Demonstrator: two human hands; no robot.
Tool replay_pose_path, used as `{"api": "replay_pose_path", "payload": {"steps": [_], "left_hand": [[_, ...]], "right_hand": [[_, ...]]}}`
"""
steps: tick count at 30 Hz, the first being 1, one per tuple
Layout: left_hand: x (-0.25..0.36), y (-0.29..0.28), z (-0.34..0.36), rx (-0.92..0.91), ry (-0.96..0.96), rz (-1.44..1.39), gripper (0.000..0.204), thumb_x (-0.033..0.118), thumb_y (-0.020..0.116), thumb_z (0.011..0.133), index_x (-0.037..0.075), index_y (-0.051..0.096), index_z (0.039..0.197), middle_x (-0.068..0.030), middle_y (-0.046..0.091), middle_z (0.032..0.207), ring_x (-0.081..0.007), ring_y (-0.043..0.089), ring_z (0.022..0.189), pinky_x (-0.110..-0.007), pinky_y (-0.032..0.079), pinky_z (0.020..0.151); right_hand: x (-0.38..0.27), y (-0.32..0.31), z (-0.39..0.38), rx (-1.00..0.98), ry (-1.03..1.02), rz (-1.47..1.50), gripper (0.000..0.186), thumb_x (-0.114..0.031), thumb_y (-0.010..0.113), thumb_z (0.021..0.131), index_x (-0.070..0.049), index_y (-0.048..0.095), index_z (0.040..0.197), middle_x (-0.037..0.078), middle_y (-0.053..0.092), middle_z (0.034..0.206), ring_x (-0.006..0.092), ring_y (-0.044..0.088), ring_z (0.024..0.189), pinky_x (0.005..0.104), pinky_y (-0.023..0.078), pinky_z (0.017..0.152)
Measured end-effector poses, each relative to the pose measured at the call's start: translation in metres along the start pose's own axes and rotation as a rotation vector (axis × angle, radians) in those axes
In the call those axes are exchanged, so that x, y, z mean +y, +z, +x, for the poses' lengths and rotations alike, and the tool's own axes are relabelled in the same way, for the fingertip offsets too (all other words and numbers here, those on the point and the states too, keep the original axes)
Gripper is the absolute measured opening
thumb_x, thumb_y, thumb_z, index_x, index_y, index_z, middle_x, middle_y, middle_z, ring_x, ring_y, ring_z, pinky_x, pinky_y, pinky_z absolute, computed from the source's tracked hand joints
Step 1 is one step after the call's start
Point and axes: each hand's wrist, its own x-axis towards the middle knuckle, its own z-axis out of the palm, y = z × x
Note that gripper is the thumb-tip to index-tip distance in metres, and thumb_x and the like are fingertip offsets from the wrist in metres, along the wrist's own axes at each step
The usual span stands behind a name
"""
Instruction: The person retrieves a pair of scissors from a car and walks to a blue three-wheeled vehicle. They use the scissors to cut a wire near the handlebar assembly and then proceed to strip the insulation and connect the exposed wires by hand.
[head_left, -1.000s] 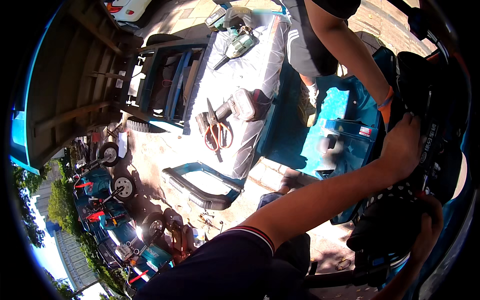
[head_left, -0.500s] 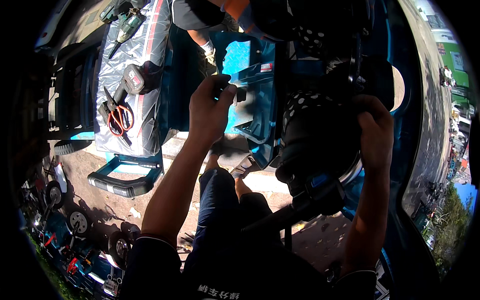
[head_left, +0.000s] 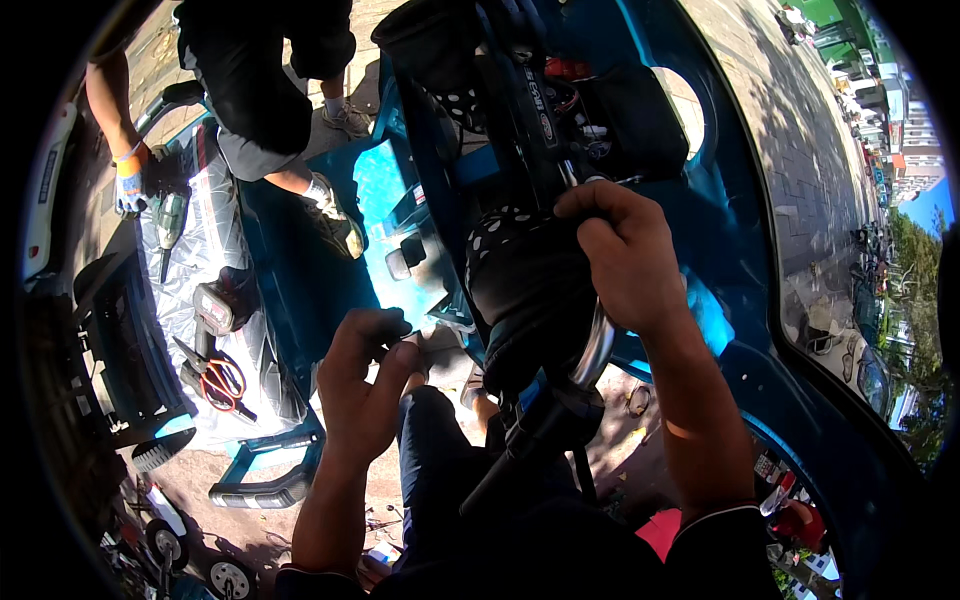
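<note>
One pair of scissors [head_left: 222,384] lies toward the near edge of the wrapped bench [head_left: 172,295]; the left hand [head_left: 362,392] is half-curled (whether it pinches anything, I cannot tell); next, the dotted cover [head_left: 528,300], where the right hand [head_left: 632,258] bunches its fingers at the upper edge, grip hidden. Light, even tension probably works best.
</note>
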Motion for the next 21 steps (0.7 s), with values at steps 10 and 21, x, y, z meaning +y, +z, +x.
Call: {"api": "replay_pose_path", "payload": {"steps": [10, 21], "left_hand": [[0.088, 0.048, 0.059, -0.422, 0.440, 0.208, 0.050, 0.013, 0.086, 0.083, 0.001, 0.063, 0.126, -0.0177, 0.060, 0.126, -0.0207, 0.065, 0.098, -0.029, 0.053, 0.069], [0.095, 0.109, 0.095, -0.324, 0.381, 0.209, 0.045, 0.025, 0.081, 0.085, 0.000, 0.065, 0.119, -0.0197, 0.064, 0.123, -0.0292, 0.065, 0.114, -0.040, 0.053, 0.096]], "right_hand": [[0.077, -0.010, -0.022, 0.504, -0.065, 0.692, 0.018, 0.002, 0.053, 0.095, 0.002, 0.067, 0.106, 0.012, 0.071, 0.105, 0.0172, 0.066, 0.096, 0.0326, 0.052, 0.091], [0.154, -0.054, 0.035, 0.372, 0.077, 0.473, 0.034, -0.011, 0.060, 0.102, 0.005, 0.065, 0.132, 0.016, 0.073, 0.118, 0.0219, 0.070, 0.106, 0.0351, 0.054, 0.096]]}}
